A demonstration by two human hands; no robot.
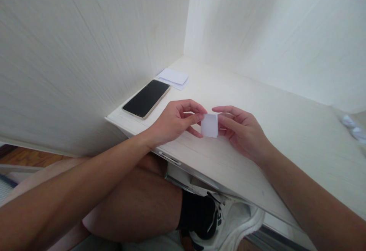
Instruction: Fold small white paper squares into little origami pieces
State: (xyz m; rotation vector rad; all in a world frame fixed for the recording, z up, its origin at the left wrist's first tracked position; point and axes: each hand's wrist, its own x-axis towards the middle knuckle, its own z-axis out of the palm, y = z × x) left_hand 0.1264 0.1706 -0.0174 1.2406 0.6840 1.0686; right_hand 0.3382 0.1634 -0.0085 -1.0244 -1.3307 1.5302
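A small folded piece of white paper (209,126) is held upright a little above the desk, between my two hands. My left hand (183,118) pinches its upper left corner with thumb and index finger. On the other side, my right hand (241,129) has its thumb at the paper's right edge, with the index finger stretched out above it. The other right fingers are partly hidden behind the paper and thumb. Beyond my left hand lies a phone (147,98) with a dark screen. Several folded sheets of white paper (174,76) rest behind the phone.
The white desk (286,136) meets a panel (100,34) on the left and a wall (271,26) at the back. Crumpled clear plastic (354,129) lies at the far right. Below the front edge are my leg and a white shoe (231,220).
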